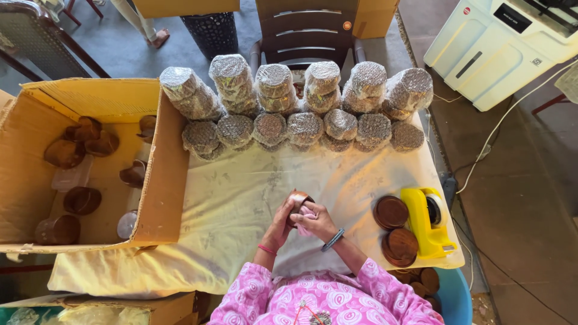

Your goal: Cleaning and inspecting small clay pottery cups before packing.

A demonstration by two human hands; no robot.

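My left hand (279, 224) grips a small brown wooden bowl (297, 200) above the cloth-covered table (241, 186). My right hand (317, 221) presses a pink cloth (306, 215) into the bowl's side. Both hands meet at the table's near middle, just in front of my pink patterned sleeves.
Two rows of bubble-wrapped round bundles (301, 99) line the table's far edge. An open cardboard box (90, 162) at left holds several brown bowls. At right lie two round wooden lids (392, 212) and a yellow tape dispenser (426, 219). A white machine (500, 48) stands far right.
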